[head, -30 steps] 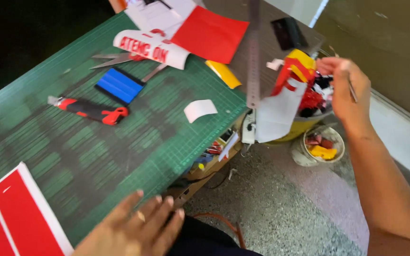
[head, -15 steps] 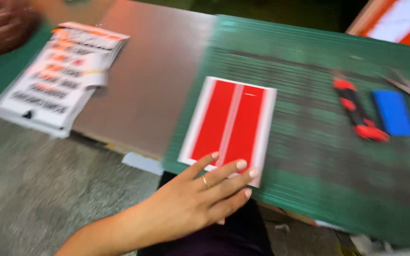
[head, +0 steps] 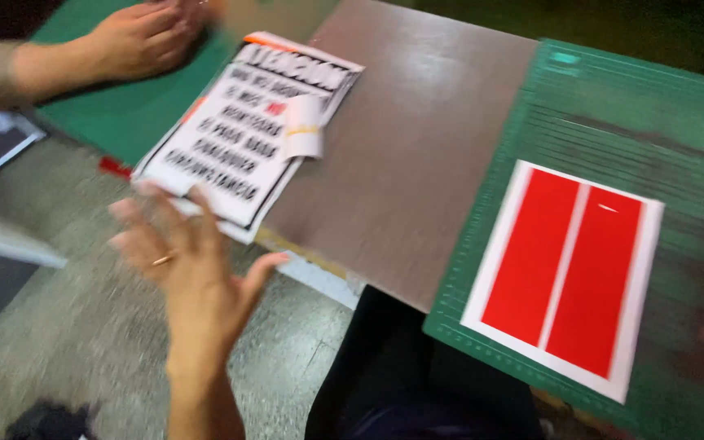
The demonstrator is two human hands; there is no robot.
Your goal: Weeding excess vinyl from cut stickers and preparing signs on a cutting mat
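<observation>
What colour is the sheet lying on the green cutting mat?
The sheet shows two red vertical bars on white; the head view shows it plainly on the cutting mat.

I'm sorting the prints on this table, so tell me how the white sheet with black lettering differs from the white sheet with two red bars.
The white sheet with black lettering carries rows of black text with an orange top edge; the white sheet with two red bars shows only two upright red bars. The lettered sheet overhangs the brown board near the open left hand; the red-barred sheet lies flat on the green cutting mat. A small curled paper slip rests on the lettered sheet only. Both are rectangular white prints.
</observation>
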